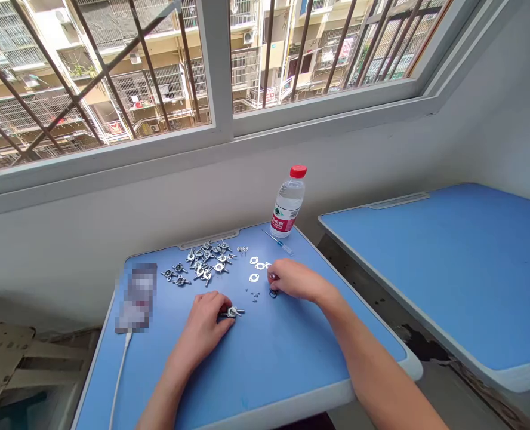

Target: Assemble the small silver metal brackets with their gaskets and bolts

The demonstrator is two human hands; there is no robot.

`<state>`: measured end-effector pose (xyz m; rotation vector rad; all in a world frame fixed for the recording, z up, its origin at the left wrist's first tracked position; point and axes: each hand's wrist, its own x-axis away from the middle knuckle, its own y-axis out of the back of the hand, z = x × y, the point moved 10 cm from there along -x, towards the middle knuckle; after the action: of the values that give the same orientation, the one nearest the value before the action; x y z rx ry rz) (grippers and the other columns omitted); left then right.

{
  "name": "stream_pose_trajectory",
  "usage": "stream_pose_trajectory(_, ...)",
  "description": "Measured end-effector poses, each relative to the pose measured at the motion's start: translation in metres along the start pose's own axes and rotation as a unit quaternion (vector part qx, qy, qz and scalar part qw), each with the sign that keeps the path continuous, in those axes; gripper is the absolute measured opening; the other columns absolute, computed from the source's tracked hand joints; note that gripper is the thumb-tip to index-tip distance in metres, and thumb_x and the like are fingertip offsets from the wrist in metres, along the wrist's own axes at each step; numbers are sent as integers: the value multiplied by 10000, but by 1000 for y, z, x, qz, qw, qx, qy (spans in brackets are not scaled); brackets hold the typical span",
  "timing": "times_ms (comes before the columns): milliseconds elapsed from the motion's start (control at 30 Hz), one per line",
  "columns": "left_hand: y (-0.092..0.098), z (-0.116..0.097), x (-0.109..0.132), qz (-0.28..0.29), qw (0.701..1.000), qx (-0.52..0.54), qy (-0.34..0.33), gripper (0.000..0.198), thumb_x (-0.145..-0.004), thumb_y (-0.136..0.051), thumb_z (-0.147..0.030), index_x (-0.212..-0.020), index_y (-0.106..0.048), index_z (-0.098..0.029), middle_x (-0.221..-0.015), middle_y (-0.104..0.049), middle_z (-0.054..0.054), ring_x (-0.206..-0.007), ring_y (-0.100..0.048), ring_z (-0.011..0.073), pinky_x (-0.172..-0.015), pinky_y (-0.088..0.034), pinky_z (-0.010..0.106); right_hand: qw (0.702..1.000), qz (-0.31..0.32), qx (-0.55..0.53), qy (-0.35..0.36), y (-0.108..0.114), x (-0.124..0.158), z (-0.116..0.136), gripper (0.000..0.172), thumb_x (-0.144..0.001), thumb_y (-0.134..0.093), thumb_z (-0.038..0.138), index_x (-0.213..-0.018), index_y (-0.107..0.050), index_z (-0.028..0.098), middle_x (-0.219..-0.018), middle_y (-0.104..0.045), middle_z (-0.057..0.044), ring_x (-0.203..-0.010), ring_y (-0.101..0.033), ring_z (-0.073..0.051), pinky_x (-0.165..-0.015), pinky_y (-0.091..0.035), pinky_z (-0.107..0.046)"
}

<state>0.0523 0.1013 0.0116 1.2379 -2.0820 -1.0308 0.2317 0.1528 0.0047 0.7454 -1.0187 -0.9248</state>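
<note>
Head view, left hand (210, 316) pinching metal fitting (233, 312), long axis crosswise, pointing right, right hand (287, 278) by black rings (273, 294), grip unclear

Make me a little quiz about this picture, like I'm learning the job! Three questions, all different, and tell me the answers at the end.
1. Which hand holds the metal part that is away from the big pile?
2. True or false: the bottle standing on the table has a blue cap.
3. Pick one. Which of these is closest to the right hand?
A) the white cable
B) the black rings
C) the bottle

Key:
1. The left hand.
2. False. The bottle has a red cap.
3. B. They lie right by its fingertips.
</note>
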Motion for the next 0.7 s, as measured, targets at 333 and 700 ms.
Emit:
stream_pose_trajectory(333, 1, 0, 1, -8, 1000, -7, -10, 127, -830, -580, -104, -895, -560, -210, -918, -624, 13, -900, -567, 207, -882, -404, 363, 1000, -21, -6, 19, 11, 6, 8, 175, -774, -531, 41, -694, -616, 172, -742, -649, -51, -670, -549, -167, -533, -287, -263)
stream_pose_trajectory(700, 0, 0, -1, 0, 1000, -22, -15, 129, -848, -561, -103, -902, -589, -217, -899, -639, 5, -893, -582, 198, -867, -407, 342, 959, 8, -63, 276, -19, 26, 97, 161, -832, -566, 60, -840, -669, 184, -912, -680, -27, -814, -581, -163, -733, -382, -262)
